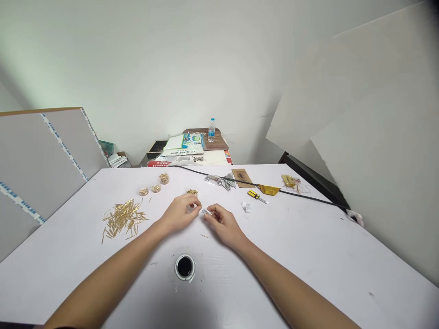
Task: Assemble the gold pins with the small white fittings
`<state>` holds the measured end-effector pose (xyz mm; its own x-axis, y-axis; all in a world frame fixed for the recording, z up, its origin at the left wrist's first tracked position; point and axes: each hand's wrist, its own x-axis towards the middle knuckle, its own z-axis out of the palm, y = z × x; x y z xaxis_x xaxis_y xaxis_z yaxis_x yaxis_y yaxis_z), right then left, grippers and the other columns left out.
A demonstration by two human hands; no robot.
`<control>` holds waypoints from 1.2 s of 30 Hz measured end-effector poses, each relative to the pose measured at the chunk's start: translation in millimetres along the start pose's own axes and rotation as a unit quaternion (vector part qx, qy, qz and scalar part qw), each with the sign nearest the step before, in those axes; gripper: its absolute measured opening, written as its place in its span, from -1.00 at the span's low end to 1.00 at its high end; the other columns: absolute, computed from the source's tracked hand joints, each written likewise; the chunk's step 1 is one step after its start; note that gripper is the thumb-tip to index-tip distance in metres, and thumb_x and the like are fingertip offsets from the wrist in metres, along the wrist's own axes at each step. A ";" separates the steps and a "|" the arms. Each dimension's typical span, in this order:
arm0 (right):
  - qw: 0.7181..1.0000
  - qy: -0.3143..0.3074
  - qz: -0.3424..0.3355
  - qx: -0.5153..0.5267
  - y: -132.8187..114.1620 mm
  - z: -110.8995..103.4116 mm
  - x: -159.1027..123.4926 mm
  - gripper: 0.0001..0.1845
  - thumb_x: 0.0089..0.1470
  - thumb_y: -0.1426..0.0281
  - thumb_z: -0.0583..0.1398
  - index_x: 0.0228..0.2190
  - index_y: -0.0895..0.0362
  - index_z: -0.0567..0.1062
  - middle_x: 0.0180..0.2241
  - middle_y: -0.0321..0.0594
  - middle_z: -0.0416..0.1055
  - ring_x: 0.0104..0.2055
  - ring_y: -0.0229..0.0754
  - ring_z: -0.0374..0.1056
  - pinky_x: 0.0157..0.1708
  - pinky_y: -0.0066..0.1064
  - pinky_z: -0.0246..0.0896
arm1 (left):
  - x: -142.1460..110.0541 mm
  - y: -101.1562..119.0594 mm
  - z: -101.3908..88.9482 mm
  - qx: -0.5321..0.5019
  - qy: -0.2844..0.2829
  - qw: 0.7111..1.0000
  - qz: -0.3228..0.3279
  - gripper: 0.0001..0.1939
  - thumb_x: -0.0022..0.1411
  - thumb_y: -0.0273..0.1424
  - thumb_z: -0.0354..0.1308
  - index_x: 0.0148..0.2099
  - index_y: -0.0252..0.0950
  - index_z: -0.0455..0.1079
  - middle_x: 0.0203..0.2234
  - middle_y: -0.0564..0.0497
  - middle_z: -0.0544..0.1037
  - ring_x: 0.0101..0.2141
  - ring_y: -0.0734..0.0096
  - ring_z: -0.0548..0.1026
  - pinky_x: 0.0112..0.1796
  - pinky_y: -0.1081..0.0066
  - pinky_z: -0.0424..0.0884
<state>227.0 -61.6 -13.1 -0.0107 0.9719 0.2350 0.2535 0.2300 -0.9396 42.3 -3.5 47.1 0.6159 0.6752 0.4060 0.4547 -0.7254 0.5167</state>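
Over the middle of the white table (274,256), my two hands are close together. My right hand (223,224) is closed on a small crumpled white piece (206,212), which looks like tissue or paper. My left hand (181,212) is pinched, thumb against fingertips, just left of that piece; whatever it holds is too small to make out. Below the hands lies a single thin gold pin (205,236). A large loose pile of gold pins (123,218) is spread to the left. Behind my left hand sits a small heap of gold pieces (192,192).
Small round containers of gold parts (164,178) stand at the back left. Near me is a round hole with a dark inside (185,267). A yellow screwdriver (257,197), a white scrap (245,207), a brown packet (242,178) and a black cable (308,196) lie right.
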 end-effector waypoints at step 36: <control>0.988 -0.018 -0.075 -0.134 4.2 -0.2 -0.8 -0.75 0.21 0.23 0.19 -0.19 0.06 0.62 -0.36 -0.19 0.56 -0.38 -0.12 0.39 -0.30 -0.28 0.29 | -35.5 -6.8 13.6 0.217 -0.024 0.971 0.100 -0.80 0.40 -0.48 0.00 -0.13 -0.26 0.47 -0.22 -0.07 0.55 -0.21 0.28 0.47 -0.14 0.30 0.38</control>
<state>228.3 -61.5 -17.2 -0.1017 0.9300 0.3532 0.4939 0.3554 -0.7935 26.1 -24.3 19.0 0.7438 0.5160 0.4248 0.5451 -0.8361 0.0611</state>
